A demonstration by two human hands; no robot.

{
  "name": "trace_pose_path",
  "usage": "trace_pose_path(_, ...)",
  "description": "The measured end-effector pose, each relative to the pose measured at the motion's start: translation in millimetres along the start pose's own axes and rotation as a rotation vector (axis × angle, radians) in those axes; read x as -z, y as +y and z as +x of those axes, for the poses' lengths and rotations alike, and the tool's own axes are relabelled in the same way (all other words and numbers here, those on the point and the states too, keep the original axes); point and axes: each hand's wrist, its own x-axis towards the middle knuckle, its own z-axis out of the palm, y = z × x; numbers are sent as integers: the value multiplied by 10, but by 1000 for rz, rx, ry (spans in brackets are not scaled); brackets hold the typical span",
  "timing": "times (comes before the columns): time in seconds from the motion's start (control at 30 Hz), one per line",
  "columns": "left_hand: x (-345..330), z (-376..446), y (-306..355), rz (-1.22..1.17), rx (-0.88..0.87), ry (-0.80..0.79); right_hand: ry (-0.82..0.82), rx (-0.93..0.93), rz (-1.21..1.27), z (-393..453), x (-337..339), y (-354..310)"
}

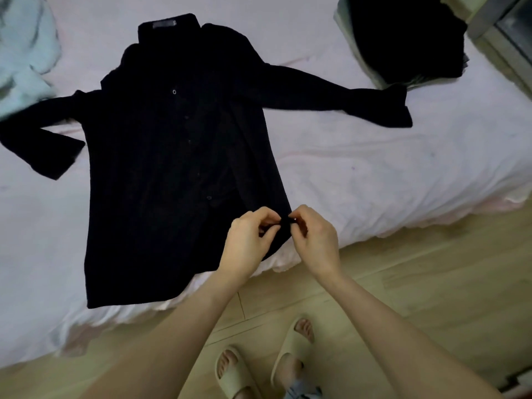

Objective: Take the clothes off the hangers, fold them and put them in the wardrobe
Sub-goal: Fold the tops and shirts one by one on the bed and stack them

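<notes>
A long black button-front shirt [161, 156] lies flat on the bed [388, 174], collar away from me and both sleeves spread out to the sides. Its lower hem reaches the bed's near edge. My left hand [247, 243] and my right hand [315, 240] meet at the shirt's lower right front edge. Both pinch a small bit of the black fabric between thumb and fingers, close together. No hanger shows in the shirt.
A pile of dark folded clothes [403, 38] sits at the bed's far right corner, near a metal-framed edge [501, 38]. Light blue fabric [23, 53] lies at the far left. Wooden floor [431, 283] runs along the bed, where my feet stand in slippers [290, 347].
</notes>
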Motion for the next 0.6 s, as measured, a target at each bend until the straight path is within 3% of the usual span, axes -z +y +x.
trace_pose_path(0.1,-102,51,-30,363,-174,-20,69,17,-37,-12,90,60)
trace_pose_path(0.17,-136,99,-40,477,-168,-7,99,0,23,1,135,121)
trace_pose_path(0.4,-112,121,-149,166,157,34,36,-345,460,119,326,155)
trace_pose_path(0.6,93,165,-272,104,292,220,-95,-362,505,185,436,176)
